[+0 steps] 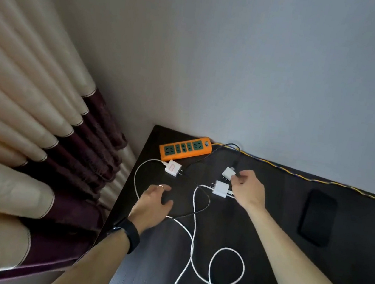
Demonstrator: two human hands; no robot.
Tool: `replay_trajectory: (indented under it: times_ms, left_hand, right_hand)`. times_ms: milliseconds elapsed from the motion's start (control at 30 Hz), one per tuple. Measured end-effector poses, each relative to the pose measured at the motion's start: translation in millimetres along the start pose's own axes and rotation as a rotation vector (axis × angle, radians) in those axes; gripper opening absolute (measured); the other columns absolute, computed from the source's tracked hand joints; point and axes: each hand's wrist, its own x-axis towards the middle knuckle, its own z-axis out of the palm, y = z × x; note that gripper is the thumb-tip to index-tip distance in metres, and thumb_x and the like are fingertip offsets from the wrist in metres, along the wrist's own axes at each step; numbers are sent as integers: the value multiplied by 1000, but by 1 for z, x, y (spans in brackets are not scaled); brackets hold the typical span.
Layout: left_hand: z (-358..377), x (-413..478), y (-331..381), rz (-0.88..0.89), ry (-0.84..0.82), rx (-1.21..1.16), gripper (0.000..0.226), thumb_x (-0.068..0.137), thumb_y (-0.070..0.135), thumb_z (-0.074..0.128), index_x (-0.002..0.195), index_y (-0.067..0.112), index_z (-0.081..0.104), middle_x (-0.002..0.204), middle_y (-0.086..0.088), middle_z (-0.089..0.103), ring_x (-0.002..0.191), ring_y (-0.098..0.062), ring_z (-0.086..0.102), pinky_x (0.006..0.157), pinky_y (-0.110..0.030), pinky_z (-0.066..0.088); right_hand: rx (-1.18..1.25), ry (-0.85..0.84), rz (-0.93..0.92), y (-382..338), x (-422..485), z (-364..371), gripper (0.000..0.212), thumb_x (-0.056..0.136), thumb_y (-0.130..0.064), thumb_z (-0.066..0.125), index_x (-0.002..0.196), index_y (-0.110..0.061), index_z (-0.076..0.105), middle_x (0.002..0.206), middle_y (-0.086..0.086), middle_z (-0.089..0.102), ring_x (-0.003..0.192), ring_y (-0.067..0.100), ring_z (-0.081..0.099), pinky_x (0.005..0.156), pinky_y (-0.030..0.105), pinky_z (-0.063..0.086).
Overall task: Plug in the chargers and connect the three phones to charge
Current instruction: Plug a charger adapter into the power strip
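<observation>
An orange power strip with green sockets lies at the back left corner of the dark table. Three white chargers lie in front of it: one with a red mark, one tilted with a black cable, and one below it with a white cable. My right hand pinches the tilted charger at its right edge. My left hand hovers with spread fingers over the table, holding nothing. One black phone lies face down at the right.
White cables loop in coils across the near table. A yellow and blue braided cord runs along the back edge by the wall. Cream and purple curtains hang just left of the table.
</observation>
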Motion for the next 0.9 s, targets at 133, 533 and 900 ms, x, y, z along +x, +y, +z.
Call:
replay_trajectory:
  times_ms: [133,533,900]
  left_hand:
    - [7,13,-14,14,-28,237,48,95,38,51,141,28,44,148,3,39,134,-20,39,107,-40,42]
    - [11,31,-48,131,37,396,35,93,35,50,128,32,54,137,5,48,123,-18,49,100,-37,45]
    - [-47,128,-30,109,237,234,54,93,35,58,143,27,39,138,0,47,125,-21,48,97,-37,48]
  right_hand:
    - [-180,-127,91,6,39,20,59,92,-55,55,130,-10,48,127,13,61,115,34,59,83,39,47]
    - [-77,-67,190,-10,64,40,54,76,-54,62,107,-9,63,100,10,69,102,33,64,72,35,45]
    - [751,-433,0,-81,56,58,25,84,-13,74,107,-8,67,85,10,74,76,18,64,76,30,57]
